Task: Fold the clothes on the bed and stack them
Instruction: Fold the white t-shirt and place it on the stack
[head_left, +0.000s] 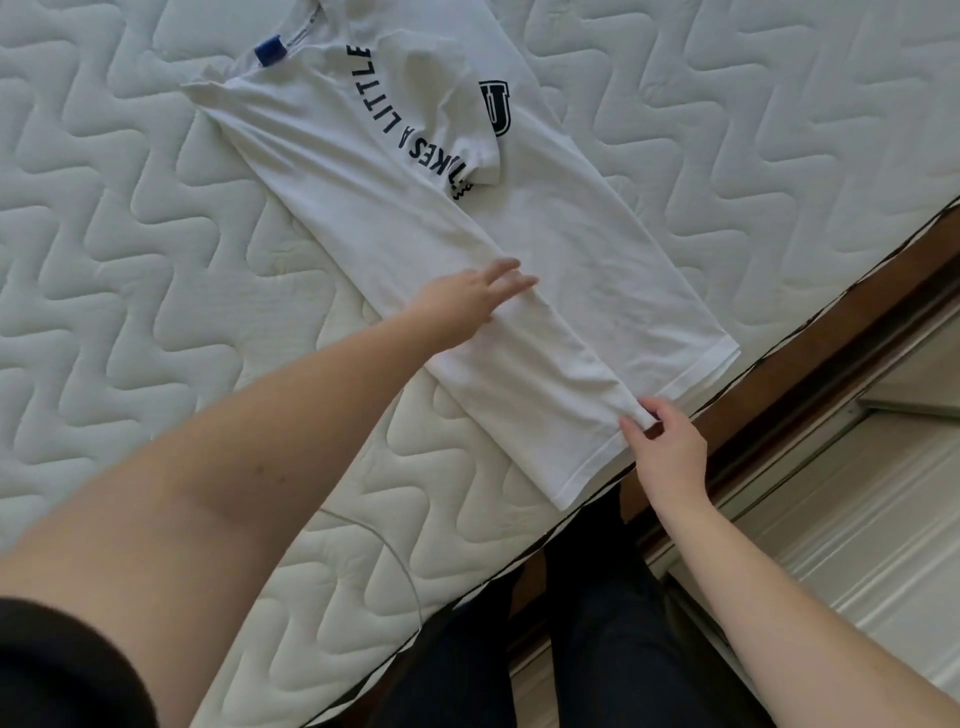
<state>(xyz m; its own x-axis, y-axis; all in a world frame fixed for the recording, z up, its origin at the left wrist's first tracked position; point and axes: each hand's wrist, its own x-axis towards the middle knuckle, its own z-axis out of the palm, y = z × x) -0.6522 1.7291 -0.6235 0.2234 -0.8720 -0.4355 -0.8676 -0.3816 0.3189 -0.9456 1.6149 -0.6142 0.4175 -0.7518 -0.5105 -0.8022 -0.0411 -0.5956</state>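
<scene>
A white T-shirt with dark lettering lies lengthwise on the quilted mattress. Its sides and one sleeve are folded in, making a long strip that runs from the collar at the top to the hem near the bed edge. My left hand rests flat, fingers straight, on the left folded edge at mid-length. At the hem, my right hand pinches the folded corner between thumb and fingers.
The mattress edge runs diagonally from lower centre to upper right, with a dark wooden bed frame beyond it. Light flooring and a pale sliding track lie to the right. My dark trousers stand against the bed edge.
</scene>
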